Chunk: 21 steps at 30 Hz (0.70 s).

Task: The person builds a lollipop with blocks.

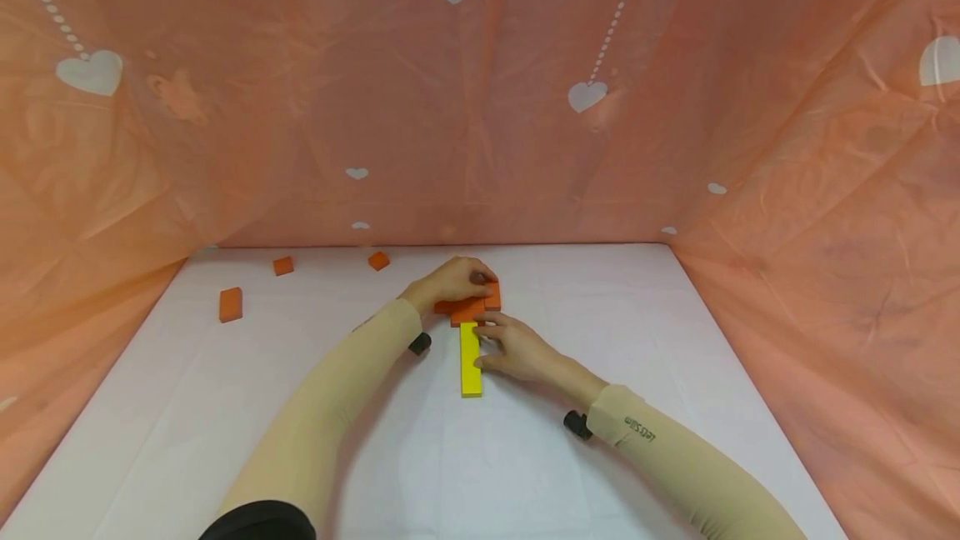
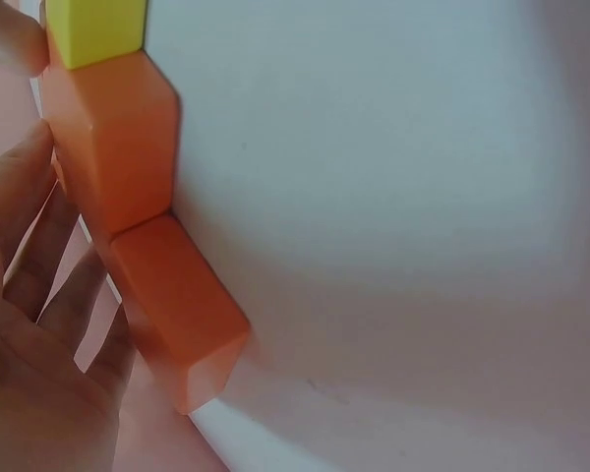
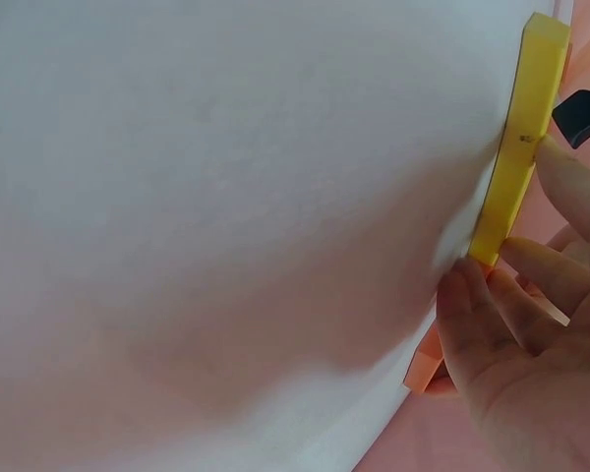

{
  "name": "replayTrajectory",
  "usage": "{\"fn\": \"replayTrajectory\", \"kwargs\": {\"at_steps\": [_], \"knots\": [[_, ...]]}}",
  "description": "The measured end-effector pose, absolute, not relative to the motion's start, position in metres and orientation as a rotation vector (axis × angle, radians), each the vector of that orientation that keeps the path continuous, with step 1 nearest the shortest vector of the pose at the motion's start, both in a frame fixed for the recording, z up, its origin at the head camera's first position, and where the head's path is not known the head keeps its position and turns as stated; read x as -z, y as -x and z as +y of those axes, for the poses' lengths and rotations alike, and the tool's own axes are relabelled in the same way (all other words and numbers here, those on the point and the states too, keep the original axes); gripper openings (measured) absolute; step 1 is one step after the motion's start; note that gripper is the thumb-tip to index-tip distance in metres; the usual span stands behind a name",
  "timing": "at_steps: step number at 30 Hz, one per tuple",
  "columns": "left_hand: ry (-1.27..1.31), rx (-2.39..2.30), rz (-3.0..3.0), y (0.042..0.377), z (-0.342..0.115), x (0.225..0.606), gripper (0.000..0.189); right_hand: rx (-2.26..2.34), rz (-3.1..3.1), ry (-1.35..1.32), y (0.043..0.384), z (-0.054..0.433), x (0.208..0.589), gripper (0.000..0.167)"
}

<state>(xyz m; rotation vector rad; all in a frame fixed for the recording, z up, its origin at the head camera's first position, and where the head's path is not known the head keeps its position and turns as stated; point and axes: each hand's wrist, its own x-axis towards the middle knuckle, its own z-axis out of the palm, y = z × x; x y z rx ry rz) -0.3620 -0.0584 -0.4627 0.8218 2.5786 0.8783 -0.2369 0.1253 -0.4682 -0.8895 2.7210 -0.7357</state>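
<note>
A long yellow block (image 1: 470, 367) lies on the white table, its far end against a cluster of orange blocks (image 1: 467, 315). My left hand (image 1: 452, 278) reaches over that cluster from the left, its fingertips by the upright orange block (image 1: 492, 300) on the right. In the left wrist view, its loosely extended fingers lie along the far side of an orange block (image 2: 138, 147), which meets the yellow one; another orange block (image 2: 182, 305) adjoins it. My right hand (image 1: 521, 348) touches the yellow block's right side with thumb and fingertips. Part of the cluster is hidden under the left hand.
Three loose orange pieces lie at the back left: a larger block (image 1: 231, 305) and two small ones (image 1: 282, 266) (image 1: 378, 260). Salmon-coloured cloth (image 1: 480, 148) with white hearts hangs round the table's back and sides. Each wrist carries a small black camera (image 1: 577, 424).
</note>
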Motion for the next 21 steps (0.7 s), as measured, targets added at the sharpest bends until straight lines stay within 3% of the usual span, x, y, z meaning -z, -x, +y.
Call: {"fn": "replayTrajectory", "kwargs": {"at_steps": [21], "knots": [[-0.816,-0.857,2.591,0.3605,-0.0578,0.4641,0.037,0.754,2.721,0.875,0.2348,0.1237,0.4656,0.056]]}}
